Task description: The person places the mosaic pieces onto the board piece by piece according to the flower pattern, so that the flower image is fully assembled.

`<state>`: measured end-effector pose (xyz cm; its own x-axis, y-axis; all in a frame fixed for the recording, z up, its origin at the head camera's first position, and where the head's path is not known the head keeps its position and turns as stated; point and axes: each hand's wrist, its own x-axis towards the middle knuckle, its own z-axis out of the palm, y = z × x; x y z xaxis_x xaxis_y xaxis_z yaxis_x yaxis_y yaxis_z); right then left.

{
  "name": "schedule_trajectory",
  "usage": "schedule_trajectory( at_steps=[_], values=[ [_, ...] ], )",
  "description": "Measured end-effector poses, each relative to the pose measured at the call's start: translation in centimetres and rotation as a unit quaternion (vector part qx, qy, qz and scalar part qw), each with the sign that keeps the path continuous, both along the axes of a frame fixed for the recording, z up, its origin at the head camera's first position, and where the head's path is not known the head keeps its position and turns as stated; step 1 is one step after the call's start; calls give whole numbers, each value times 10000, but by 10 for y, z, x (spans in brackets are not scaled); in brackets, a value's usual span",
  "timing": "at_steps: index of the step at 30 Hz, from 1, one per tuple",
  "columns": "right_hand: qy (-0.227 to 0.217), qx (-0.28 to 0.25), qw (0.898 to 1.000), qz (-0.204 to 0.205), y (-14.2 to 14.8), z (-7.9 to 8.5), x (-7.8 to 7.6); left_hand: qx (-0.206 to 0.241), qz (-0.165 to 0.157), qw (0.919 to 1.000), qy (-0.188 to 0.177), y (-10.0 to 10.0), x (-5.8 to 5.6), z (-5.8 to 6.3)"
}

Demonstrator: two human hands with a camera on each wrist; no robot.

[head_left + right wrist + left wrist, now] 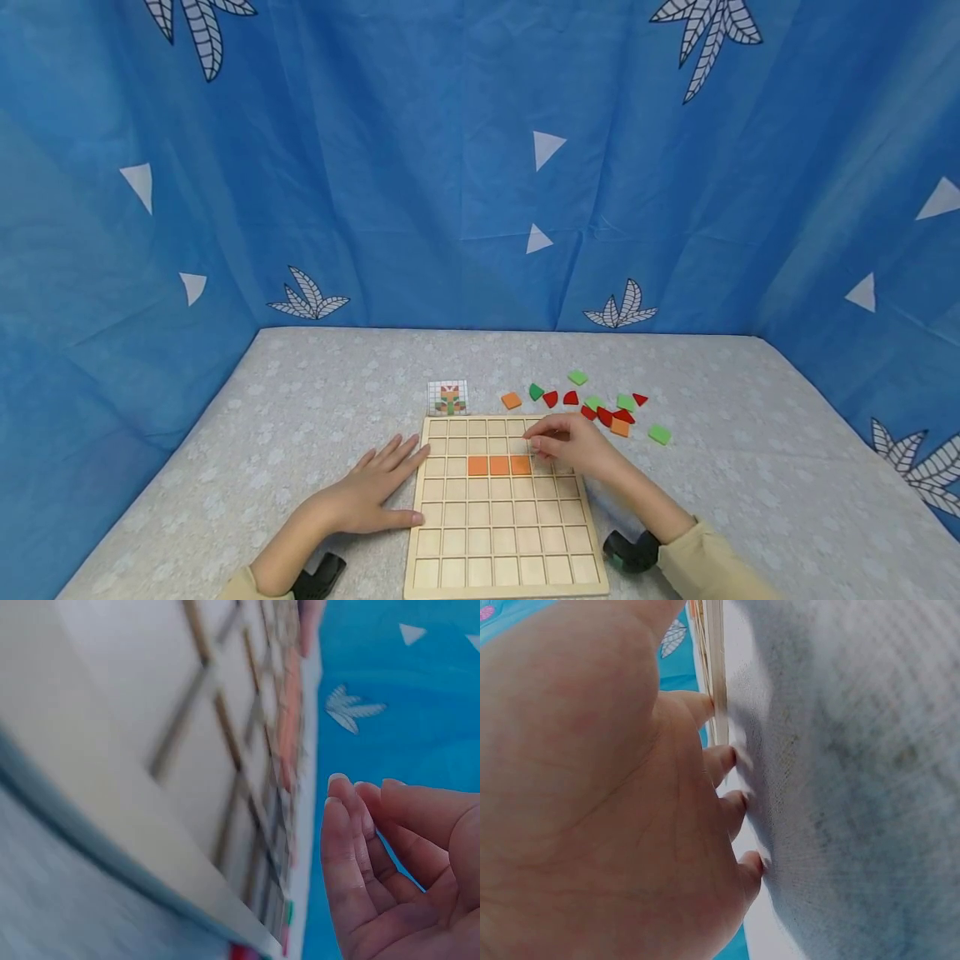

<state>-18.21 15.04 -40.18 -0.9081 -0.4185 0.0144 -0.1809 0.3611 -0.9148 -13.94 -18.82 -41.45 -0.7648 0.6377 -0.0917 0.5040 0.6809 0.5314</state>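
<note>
A pale wooden grid board [480,542] lies flat on the table. Three orange square tiles [498,466] sit side by side in its third row from the far edge. My left hand [371,492] lies spread at the board's left side, fingertips and thumb at its edge; in the left wrist view its palm [607,802] fills much of the frame. Over the board's upper right part hovers my right hand [573,450], just right of the orange row. Its fingers [341,862] are loosely bent in the right wrist view, with a gap to the thumb and nothing between.
Behind the board is a small card [448,398] printed with a coloured grid pattern. Loose tiles lie beyond the board's right corner: red pieces [604,416], light green squares [660,434], a dark green piece [536,391] and orange squares [512,401]. A blue curtain [405,208] surrounds the table.
</note>
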Motion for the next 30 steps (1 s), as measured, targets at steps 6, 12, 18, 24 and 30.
schedule_trajectory(
  at_steps=[6,12,18,24,30],
  values=[
    [-109,-147,9988,-449,25,14,-7,105,-33,9999,-59,-1,0,0],
    [-72,-25,9944,-1050,54,16,-10,65,-12,9999,-114,-1,0,3],
    [-226,-84,9870,-1587,74,11,-13,-47,53,9999,-146,-1,1,3],
    [-227,103,9812,-1915,84,2,-17,-55,39,9998,-169,-1,1,4],
    [-110,440,9923,-1155,92,-5,-16,116,-16,9999,-90,-1,0,3]
  ],
)
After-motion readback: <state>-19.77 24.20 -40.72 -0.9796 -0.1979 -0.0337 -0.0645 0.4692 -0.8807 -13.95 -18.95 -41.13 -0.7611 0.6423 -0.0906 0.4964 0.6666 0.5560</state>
